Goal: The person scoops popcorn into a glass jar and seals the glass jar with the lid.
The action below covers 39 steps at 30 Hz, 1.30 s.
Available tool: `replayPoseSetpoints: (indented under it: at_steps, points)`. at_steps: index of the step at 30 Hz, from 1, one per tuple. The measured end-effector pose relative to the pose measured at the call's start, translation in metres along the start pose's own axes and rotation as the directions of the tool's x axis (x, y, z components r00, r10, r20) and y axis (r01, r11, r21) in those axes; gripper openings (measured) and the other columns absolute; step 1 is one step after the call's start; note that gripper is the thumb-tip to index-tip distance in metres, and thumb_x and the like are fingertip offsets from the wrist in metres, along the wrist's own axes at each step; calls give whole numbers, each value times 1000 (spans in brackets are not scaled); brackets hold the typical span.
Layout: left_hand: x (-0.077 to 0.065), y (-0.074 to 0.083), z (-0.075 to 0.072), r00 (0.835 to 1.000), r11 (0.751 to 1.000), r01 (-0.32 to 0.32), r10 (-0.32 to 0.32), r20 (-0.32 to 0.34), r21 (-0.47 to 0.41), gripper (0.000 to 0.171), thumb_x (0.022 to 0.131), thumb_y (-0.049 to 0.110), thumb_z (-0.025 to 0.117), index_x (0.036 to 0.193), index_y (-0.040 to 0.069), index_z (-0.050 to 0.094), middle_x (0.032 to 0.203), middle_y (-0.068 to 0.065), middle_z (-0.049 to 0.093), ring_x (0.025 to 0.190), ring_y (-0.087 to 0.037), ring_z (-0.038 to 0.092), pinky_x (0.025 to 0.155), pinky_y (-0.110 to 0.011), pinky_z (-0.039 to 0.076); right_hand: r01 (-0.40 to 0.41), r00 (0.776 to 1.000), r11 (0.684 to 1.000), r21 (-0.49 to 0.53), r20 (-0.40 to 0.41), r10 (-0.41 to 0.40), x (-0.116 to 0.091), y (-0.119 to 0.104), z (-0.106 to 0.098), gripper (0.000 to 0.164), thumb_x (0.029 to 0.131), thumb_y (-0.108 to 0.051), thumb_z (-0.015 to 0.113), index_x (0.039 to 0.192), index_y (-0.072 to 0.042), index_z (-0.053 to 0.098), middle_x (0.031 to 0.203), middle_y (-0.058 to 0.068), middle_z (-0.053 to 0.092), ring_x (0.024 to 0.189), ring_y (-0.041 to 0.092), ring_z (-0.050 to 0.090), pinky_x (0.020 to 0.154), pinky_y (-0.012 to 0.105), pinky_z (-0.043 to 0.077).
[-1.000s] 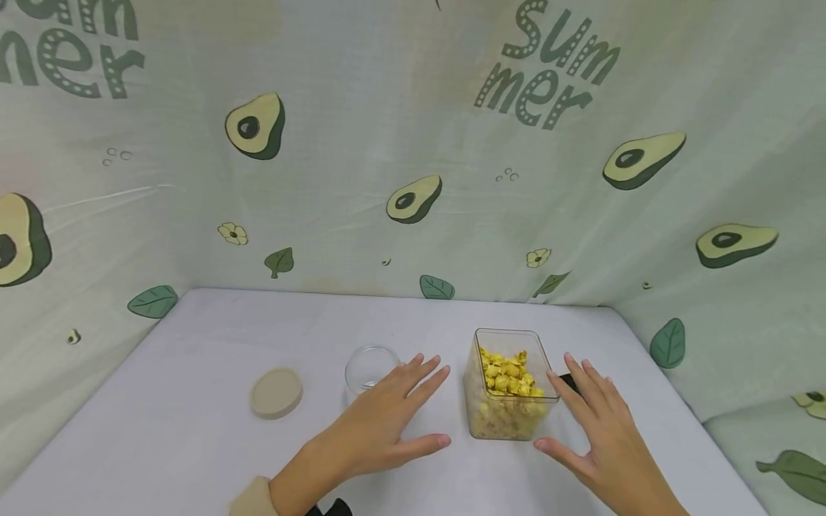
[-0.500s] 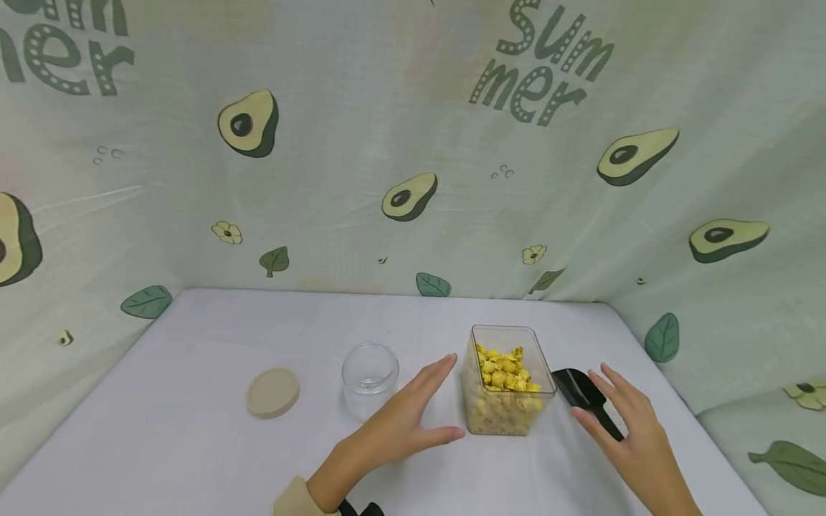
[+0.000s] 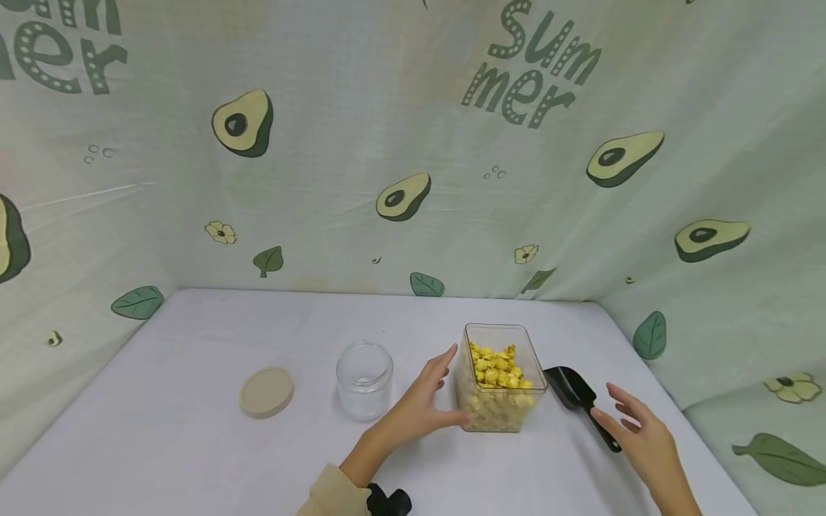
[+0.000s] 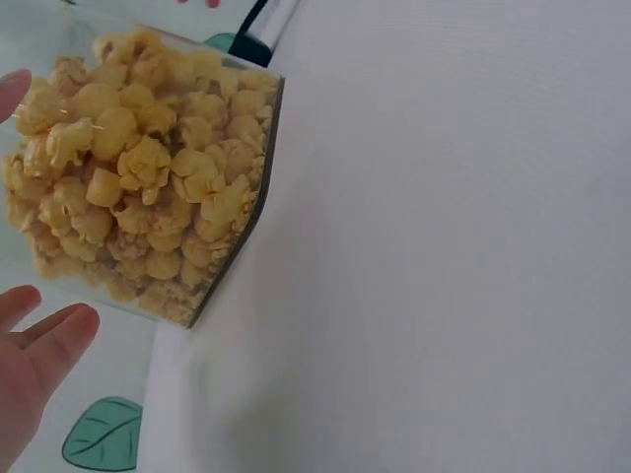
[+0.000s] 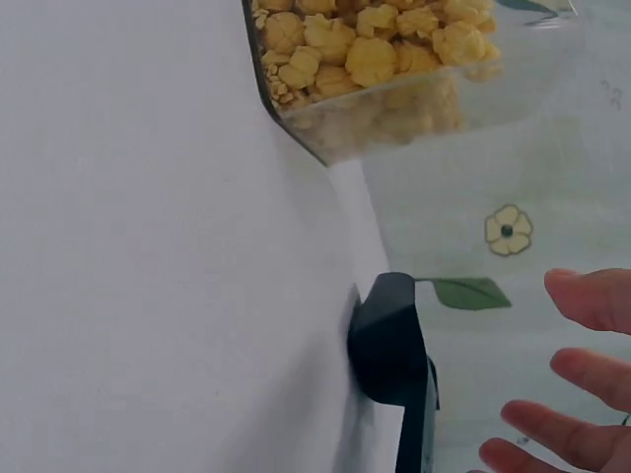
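Observation:
A square clear container [image 3: 500, 408] of yellow popcorn [image 3: 495, 367] stands on the table. My left hand [image 3: 418, 407] is at its left side, thumb and fingers spread apart, the thumb tip overlapping the container's lower corner in the head view. In the left wrist view, popcorn [image 4: 143, 168] shows through the wall with fingers [image 4: 59, 345] beside it. To the container's right lies a black scoop [image 3: 571, 388], its handle slanting toward me. Over that handle hovers my right hand [image 3: 650, 438], its thumb and fingers parted; the right wrist view shows the scoop [image 5: 389, 345] apart from the fingers.
A clear glass jar [image 3: 364, 387] stands left of the container, uncovered. Further left lies a round beige lid [image 3: 267, 393]. White cloth covers the table [image 3: 193, 444], and a curtain [image 3: 323, 143] printed with avocados hangs behind and at both sides.
My left hand has moved right, from in front of the jar to the container's side. My right hand has drawn away from the container to the scoop's handle, uncovering the scoop.

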<state>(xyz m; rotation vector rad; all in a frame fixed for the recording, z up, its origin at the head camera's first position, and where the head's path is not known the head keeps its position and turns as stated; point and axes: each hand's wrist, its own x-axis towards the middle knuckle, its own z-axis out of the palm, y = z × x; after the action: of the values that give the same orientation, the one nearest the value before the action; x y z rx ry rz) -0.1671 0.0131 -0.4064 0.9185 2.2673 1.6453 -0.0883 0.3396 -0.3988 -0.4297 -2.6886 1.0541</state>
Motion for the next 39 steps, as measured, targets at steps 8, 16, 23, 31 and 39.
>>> replayPoseSetpoints:
  at_steps: [8,16,23,31,39]
  points:
    - [17,-14,7,999,989,49,-47,15,-137,100,77,28,75,151,19,8,151,-15,16,135,-37,29,106,-51,36,-291,926,956,37,262,272,10,14,-1,86,86,-54,57,146,-2,23,146,24,30,123,33,42,85,31,48]
    - [27,-25,8,998,976,47,-37,52,-212,103,76,39,75,150,27,4,154,-11,10,137,-38,23,106,-55,33,-331,909,935,126,307,281,10,30,2,80,85,-33,66,141,7,24,121,30,46,77,1,55,67,22,51]
    - [32,-28,8,997,976,52,-40,62,-211,105,74,38,76,150,30,4,153,-6,9,138,-36,20,107,-55,31,-322,913,940,114,298,277,8,38,0,74,82,-26,70,130,15,32,104,24,56,73,13,59,63,24,51]
    - [34,-30,10,1000,983,10,-5,29,-181,106,73,35,78,150,30,5,152,-6,12,135,-35,23,104,-54,35,-357,909,929,94,264,323,5,39,-1,68,78,-30,74,117,16,44,77,0,59,66,14,55,56,25,46]
    - [35,-28,12,1000,988,-26,25,-9,-153,106,72,38,78,149,35,5,152,-4,12,135,-34,25,102,-51,38,-384,905,920,82,229,358,6,37,-2,62,75,-35,75,109,12,53,69,0,59,63,15,55,55,27,43]
